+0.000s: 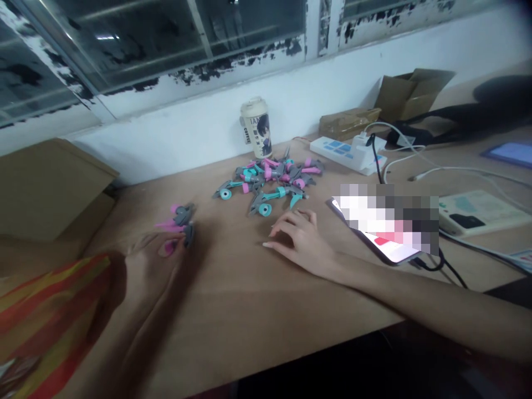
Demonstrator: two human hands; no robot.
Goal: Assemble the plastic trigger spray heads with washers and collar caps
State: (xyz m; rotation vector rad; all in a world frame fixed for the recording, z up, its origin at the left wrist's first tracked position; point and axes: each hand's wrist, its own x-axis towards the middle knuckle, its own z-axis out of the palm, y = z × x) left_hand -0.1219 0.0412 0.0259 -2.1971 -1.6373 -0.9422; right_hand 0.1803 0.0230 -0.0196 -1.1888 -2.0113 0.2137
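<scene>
My left hand (pixel 155 257) lies on the wooden table (pixel 233 299), its fingers closed round a small grey and pink plastic part (pixel 182 220); motion blur smears the hand. My right hand (pixel 297 238) rests flat on the table with fingers stretched out, holding nothing. Its fingertips are just in front of a pile of grey, pink and teal plastic parts (pixel 272 180) at the middle of the table.
A printed coffee cup (pixel 256 128) stands behind the pile by the wall. A phone (pixel 386 238) lies right of my right hand. A white power strip (pixel 347 151), cables, a green pad (pixel 477 210) and cardboard boxes (pixel 407 91) sit at the right. A cardboard box (pixel 45 188) is at the left.
</scene>
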